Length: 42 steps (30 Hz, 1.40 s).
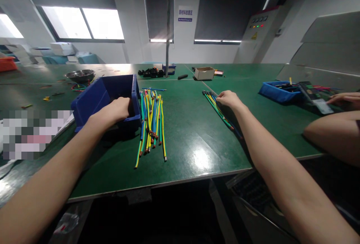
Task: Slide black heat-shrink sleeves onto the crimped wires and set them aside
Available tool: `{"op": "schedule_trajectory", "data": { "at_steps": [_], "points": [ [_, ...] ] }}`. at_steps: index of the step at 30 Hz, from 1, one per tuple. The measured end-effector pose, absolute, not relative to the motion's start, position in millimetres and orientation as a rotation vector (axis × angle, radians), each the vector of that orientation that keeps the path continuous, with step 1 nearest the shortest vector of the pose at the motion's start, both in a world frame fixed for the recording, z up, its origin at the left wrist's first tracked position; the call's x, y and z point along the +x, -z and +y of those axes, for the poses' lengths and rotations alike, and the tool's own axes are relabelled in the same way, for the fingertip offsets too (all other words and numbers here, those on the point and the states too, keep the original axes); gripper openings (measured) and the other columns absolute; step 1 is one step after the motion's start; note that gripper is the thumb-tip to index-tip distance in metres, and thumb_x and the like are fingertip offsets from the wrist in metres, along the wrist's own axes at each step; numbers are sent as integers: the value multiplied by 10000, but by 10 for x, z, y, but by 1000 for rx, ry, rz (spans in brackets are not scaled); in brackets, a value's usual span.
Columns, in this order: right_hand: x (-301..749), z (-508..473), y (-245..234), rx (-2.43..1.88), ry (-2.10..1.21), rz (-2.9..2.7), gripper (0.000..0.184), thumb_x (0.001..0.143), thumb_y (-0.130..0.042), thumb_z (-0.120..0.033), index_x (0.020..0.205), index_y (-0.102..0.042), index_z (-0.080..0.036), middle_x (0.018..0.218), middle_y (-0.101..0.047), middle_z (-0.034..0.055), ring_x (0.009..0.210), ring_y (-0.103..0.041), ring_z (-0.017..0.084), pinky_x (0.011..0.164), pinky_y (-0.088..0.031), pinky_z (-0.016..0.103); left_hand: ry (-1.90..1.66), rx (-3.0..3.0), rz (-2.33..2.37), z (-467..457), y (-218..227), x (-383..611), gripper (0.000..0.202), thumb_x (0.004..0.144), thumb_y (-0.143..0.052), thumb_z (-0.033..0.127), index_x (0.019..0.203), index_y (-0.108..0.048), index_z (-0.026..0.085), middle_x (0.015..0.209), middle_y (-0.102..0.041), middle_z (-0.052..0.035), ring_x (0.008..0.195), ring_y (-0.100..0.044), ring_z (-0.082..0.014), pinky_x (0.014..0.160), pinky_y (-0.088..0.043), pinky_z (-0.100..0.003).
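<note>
My left hand [119, 108] reaches into a blue plastic bin [104, 86] lying with its open side toward me. Its fingers are hidden inside, so what they touch does not show. Right beside the bin lies a loose pile of cut wires [152, 118], yellow-green and blue, with bare or crimped ends. On the right, my right hand [228, 98] is closed at the upper ends of a small row of wires [215, 106] tipped with black connectors. A dark blue wire [238, 131] runs down from under this hand, its fingers pinched around it.
A metal bowl [80, 75] stands behind the bin. Black parts [151, 72], a small cardboard box [204, 73] and a thin pole [168, 30] are farther back. To the right, another person's hand [345, 98] is by a phone [316, 99] and a blue tray [278, 92].
</note>
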State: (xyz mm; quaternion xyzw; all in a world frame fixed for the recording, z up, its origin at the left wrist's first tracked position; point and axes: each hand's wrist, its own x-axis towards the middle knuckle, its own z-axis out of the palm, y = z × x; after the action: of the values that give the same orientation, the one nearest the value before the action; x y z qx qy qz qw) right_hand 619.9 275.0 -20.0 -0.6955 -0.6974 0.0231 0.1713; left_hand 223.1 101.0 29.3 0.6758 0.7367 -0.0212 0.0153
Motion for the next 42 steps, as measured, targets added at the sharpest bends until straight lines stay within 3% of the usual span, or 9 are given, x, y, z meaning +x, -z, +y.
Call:
{"op": "schedule_trajectory", "data": {
  "at_steps": [5,8,12,15,17,19,37,42],
  "points": [
    [6140,2573,11,-1943,20,-1973,232,824,-568,-257,879,-759,-140,961,-721,198,999,-667,335,875,-511,428,37,2110,2237,1068,-237,2154,300,810,-515,287,1004,-693,144,1084,-734,-174,995,-717,-289,795,-539,-286],
    [5981,2402,-179,-1802,97,-1998,293,879,-521,-285,970,-739,-111,1045,-699,224,1057,-638,366,909,-482,476,65,2090,2271,1054,-253,2168,312,805,-524,279,1029,-685,133,1073,-732,-196,978,-720,-316,747,-540,-309],
    [5476,2054,-236,-1369,66,-2223,296,954,-470,-298,1109,-683,-163,1137,-689,128,1044,-635,253,940,-466,380,163,2068,2339,999,-295,2231,296,824,-495,247,1024,-681,132,1062,-735,-194,991,-718,-308,752,-536,-297],
    [5031,1749,-62,-933,-60,-2484,222,920,-600,-313,1110,-671,-223,1143,-690,35,1083,-607,178,972,-444,290,214,2065,2408,966,-311,2271,330,847,-458,234,1071,-670,117,1111,-718,-210,1031,-704,-326,788,-536,-320],
    [4811,1592,85,-509,-194,-2651,221,937,-578,-272,1124,-648,-177,1129,-668,80,1082,-588,196,960,-451,324,259,2052,2475,952,-316,2293,362,856,-442,219,1126,-646,92,1145,-698,-237,1049,-693,-358,800,-539,-360],
    [4685,1502,203,-416,-240,-2675,189,948,-570,-290,1077,-641,-171,1104,-645,92,1019,-584,195,900,-470,323,298,2033,2531,939,-323,2314,380,866,-424,207,1157,-628,72,1150,-688,-257,1056,-686,-380,790,-540,-380],
    [4811,1784,283,-808,-154,-2627,74,936,-559,-213,976,-601,-167,1054,-573,73,915,-559,161,828,-441,279,295,2119,2639,891,-379,2405,375,834,-435,129,1111,-670,35,1077,-712,-264,1052,-685,-398,842,-551,-412],
    [4863,1924,348,-999,-106,-2589,170,936,-515,-170,1080,-599,-139,1176,-578,119,1084,-562,187,942,-424,294,282,2106,2632,891,-388,2425,375,838,-428,129,1115,-663,34,1079,-711,-260,1038,-691,-396,809,-558,-407]
  ]
}}
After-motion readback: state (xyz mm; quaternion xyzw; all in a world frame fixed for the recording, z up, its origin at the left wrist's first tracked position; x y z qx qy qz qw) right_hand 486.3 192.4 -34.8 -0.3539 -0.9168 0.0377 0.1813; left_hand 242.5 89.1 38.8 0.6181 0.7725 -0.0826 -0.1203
